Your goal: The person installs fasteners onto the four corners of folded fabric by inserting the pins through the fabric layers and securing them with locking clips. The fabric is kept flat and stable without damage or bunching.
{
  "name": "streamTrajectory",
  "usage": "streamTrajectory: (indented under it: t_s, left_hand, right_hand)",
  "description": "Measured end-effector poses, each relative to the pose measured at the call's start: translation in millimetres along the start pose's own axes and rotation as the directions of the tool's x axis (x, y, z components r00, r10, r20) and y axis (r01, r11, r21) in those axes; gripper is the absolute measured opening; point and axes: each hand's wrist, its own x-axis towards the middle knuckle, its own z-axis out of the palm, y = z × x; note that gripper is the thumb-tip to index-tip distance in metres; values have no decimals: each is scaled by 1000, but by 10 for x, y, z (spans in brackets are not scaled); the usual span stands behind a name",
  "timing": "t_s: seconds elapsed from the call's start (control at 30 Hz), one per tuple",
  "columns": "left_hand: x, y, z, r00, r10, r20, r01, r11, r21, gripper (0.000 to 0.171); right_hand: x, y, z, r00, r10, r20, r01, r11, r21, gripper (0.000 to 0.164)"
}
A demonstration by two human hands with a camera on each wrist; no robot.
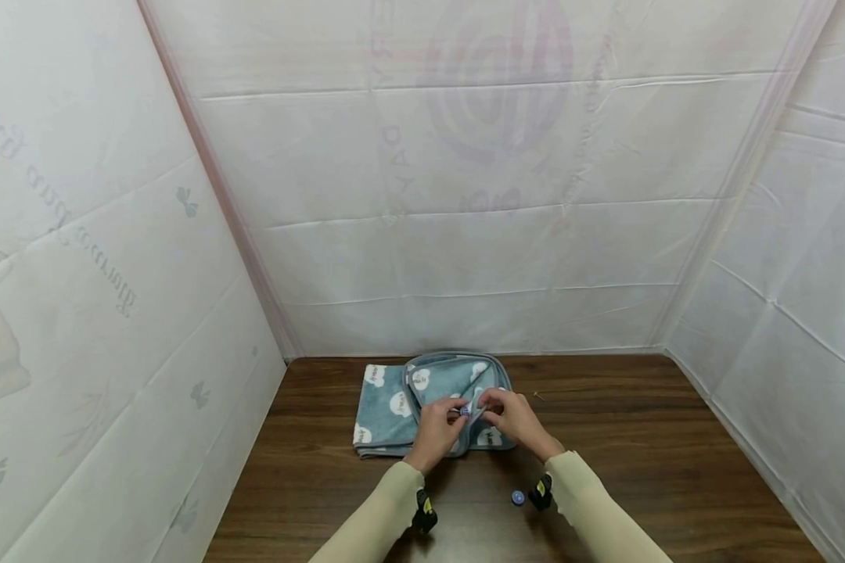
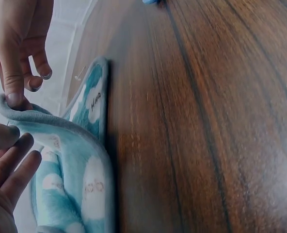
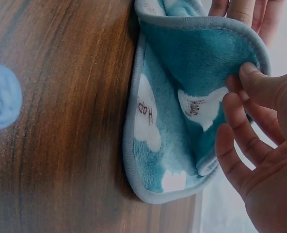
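A teal towel point(image 1: 387, 422) with white cloud shapes and a grey border lies folded on the table, its right part lifted. My right hand point(image 1: 510, 414) pinches the grey edge between thumb and forefinger, seen closely in the right wrist view, where the hand point(image 3: 264, 136) is at the fold. Facing it, my left hand point(image 1: 436, 430) pinches a small blue-and-white item point(image 1: 465, 410) right at the lifted edge; its kind cannot be told. In the left wrist view the left hand's fingers point(image 2: 17, 170) are beside the towel point(image 2: 92, 189), and that small item is hidden.
A small blue round piece point(image 1: 517, 497) with a raised pattern on top lies on the brown wooden table point(image 1: 605, 469), near my right wrist. Behind the towel is a thin, pale small object point(image 1: 538, 396). White sheeting point(image 1: 465, 258) walls in the back and both sides.
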Motion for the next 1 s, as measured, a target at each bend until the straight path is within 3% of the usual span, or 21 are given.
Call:
streamTrajectory:
  t_s: [0.33, 0.7, 1.0]
  left_hand:
    - [3, -40, -20, 996, 89, 4, -89, 996, 16, 22]
    - [15, -6, -43, 999, 32, 11, -32, 999, -3, 20]
    - [17, 17, -43, 999, 48, 10, -48, 999, 1, 19]
  right_hand:
    - [4, 11, -16, 1000, -4, 4, 4, 1000, 0, 18]
    - [12, 5, -23, 1000, -20, -7, 20, 1000, -4, 18]
    - [27, 4, -13, 999, -32, -15, 32, 999, -13, 18]
